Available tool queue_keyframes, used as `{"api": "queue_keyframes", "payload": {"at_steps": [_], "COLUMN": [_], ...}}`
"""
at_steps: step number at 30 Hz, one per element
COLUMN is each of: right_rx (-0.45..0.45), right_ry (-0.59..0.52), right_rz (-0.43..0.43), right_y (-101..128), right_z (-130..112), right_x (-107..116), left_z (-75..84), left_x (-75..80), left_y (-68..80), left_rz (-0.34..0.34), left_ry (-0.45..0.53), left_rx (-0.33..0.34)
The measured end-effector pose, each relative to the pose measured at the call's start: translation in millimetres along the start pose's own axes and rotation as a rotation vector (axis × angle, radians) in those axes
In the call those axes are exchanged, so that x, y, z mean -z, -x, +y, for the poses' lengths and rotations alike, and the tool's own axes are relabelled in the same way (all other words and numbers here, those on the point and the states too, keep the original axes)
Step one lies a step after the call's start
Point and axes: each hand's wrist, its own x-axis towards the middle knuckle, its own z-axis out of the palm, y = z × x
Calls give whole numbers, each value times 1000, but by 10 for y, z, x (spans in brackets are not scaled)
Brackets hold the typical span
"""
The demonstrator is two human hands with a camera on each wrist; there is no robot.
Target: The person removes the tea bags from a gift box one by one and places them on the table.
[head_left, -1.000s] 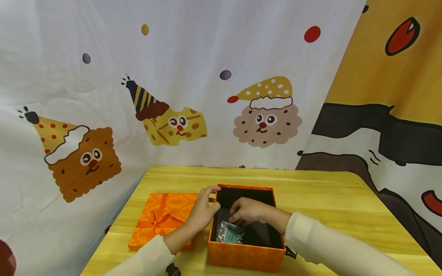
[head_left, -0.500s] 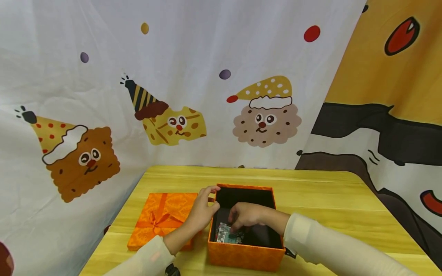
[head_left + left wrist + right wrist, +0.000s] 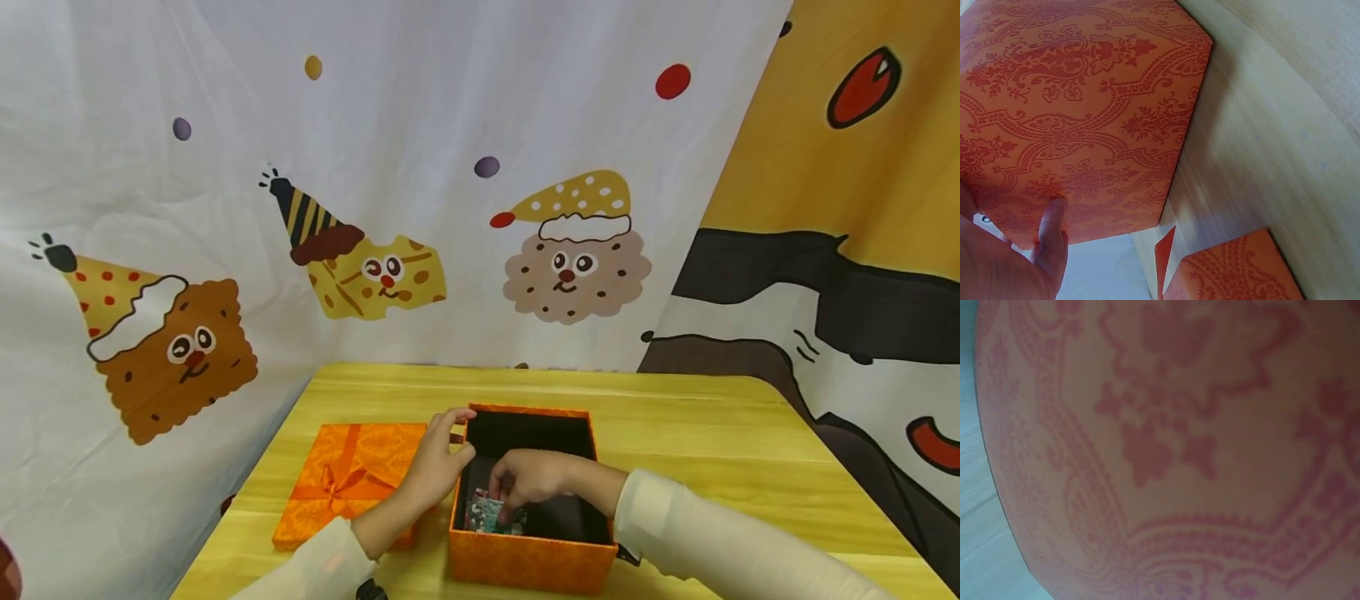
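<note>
An open orange patterned gift box [image 3: 532,562] with a black inside stands on the table. My left hand [image 3: 435,462] holds its left wall at the rim. In the left wrist view one finger [image 3: 1052,222] lies against the patterned outer side. My right hand [image 3: 536,477] is down inside the box, thumb and fingers pinching a small clear packet [image 3: 483,515] with a teal label. That packet lies in the near left corner, partly covered by the fingers. The right wrist view holds only the box's outer wall [image 3: 1166,506], with the hand hidden behind it.
Left of the box lies its orange lid [image 3: 375,446], tied with a ribbon bow [image 3: 330,492]. They rest on a light wooden table [image 3: 697,442]. A printed cartoon curtain [image 3: 420,108] hangs behind the table's far edge.
My right hand has lowered toward the near left of the box, from just beside the packet onto it. The left hand stays at the rim. The view has shifted slightly.
</note>
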Motion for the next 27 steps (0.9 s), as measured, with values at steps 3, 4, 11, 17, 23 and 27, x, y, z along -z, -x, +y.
{"api": "queue_keyframes", "payload": {"at_steps": [3,4,11,17,23,27], "right_rx": [6,4,63,70,36,38], "right_ry": [27,39,89,-102,-283,-315], "right_rz": [-122,-162,-272,-264,-239,-187], "right_y": [-4,-4,-21,7,48,94], "right_z": [0,-2,29,39,16,5], "right_x": [-11,-13,-18,-12,-3,32], "left_z": [-9,-10,-3,9,11,10], "left_x": [-3,-5,-1,4,1,-6], "left_y": [15,20,31,34,24,12], "left_rz": [4,4,1,-7,-10,-7], "left_ry": [-4,-3,-2,4,5,2], "left_rx": [-11,-11,0,-1,9,11]}}
